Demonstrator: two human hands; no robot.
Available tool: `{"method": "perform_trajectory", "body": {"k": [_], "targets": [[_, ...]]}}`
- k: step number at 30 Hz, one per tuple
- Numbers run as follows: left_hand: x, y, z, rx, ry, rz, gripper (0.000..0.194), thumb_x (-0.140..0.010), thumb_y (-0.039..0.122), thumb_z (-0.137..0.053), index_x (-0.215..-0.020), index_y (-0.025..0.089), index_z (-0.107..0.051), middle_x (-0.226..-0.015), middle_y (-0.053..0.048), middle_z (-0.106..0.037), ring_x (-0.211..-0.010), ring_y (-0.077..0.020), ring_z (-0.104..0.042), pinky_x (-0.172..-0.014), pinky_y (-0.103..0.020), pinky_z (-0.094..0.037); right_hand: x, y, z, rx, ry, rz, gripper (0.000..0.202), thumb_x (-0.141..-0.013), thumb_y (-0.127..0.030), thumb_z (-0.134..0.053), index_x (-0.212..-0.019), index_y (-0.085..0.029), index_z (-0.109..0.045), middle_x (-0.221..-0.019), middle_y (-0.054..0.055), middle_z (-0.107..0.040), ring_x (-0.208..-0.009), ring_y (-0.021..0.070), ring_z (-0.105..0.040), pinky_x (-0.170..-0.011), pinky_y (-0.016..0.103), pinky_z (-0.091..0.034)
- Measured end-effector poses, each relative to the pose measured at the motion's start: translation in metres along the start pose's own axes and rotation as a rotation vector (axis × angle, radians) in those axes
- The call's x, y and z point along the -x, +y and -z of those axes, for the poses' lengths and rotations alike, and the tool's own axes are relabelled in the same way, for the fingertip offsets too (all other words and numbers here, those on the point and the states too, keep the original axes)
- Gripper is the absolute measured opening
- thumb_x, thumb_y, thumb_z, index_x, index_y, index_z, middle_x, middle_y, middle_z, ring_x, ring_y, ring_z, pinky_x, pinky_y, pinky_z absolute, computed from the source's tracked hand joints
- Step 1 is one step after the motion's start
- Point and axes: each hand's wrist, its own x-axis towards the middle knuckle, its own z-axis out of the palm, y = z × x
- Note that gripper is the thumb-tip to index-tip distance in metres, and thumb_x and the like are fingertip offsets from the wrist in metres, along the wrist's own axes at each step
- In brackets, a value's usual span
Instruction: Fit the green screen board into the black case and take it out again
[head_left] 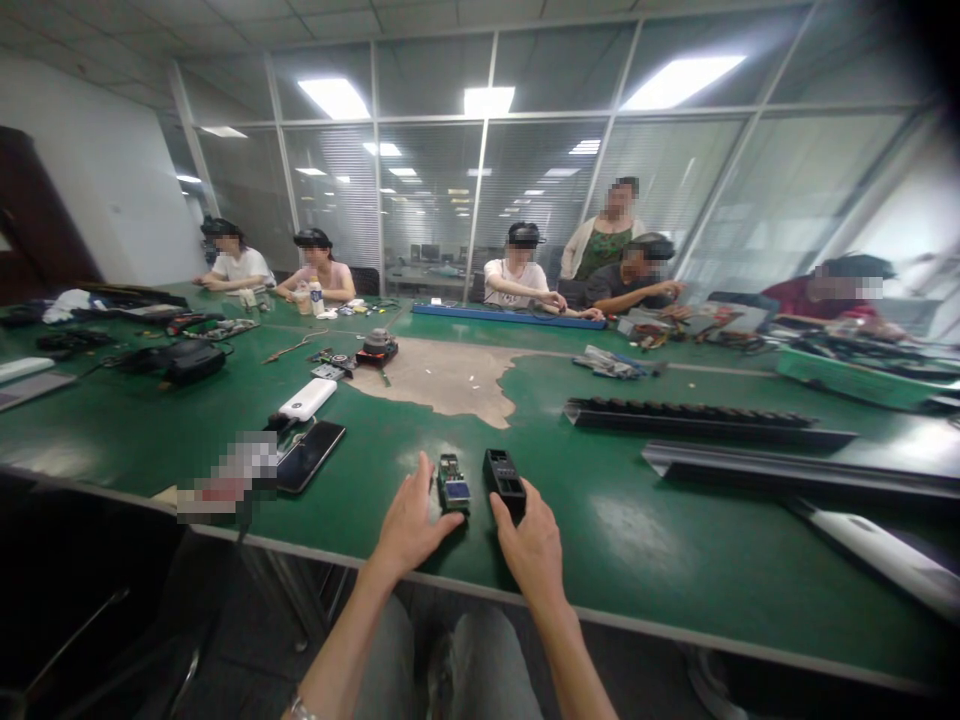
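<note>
A small electronic device with an exposed circuit board and a bluish screen lies on the near part of the green table. My left hand is curled about its left side, with the thumb across the near end. Just right of it is a black plastic housing with cut-out openings. My right hand grips this housing at its near end, thumb on the left and fingers on the right. The two parts sit side by side, a short gap apart.
A phone and white power bank lie to the left. Long black profiles and a white-black bar are on the right. A green basket stands farther back. Several people are across the table.
</note>
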Motion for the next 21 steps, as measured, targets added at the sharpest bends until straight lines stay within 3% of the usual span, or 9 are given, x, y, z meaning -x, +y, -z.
{"method": "perform_trajectory", "body": {"k": [12,17,21], "targets": [[-0.001,0.0012,0.0007,-0.021,-0.007,-0.021,0.093,-0.088,0.043,-0.057,-0.153,0.011,0.001,-0.148,-0.019,-0.041,-0.138,-0.0298,-0.037,-0.115,-0.048,-0.024,0.0057,-0.0016,0.0017,0.084,0.021,0.004,0.057,-0.085,-0.049,-0.052,-0.124,-0.008,-0.055,-0.119,0.021,-0.062,-0.113,0.0305,-0.056,-0.099,0.044,-0.042],[-0.0003,0.0033,0.0013,-0.004,-0.019,-0.033,0.096,-0.085,0.04,-0.06,-0.153,0.012,0.001,-0.147,-0.019,-0.042,-0.138,-0.03,-0.037,-0.115,-0.05,-0.022,0.0053,-0.0011,0.0006,0.112,0.008,-0.028,0.073,-0.083,-0.053,-0.055,-0.134,-0.002,-0.047,-0.127,0.023,-0.058,-0.119,0.0328,-0.053,-0.1,0.044,-0.041],[-0.0005,0.0056,0.0021,0.01,-0.024,-0.034,0.103,-0.08,0.039,-0.066,-0.153,0.012,0.002,-0.148,-0.019,-0.041,-0.139,-0.0309,-0.035,-0.116,-0.051,-0.02,0.0056,0.0009,0.0005,0.104,-0.005,-0.027,0.067,-0.084,-0.051,-0.053,-0.132,-0.004,-0.049,-0.125,0.022,-0.059,-0.117,0.0319,-0.054,-0.1,0.044,-0.041]]}}
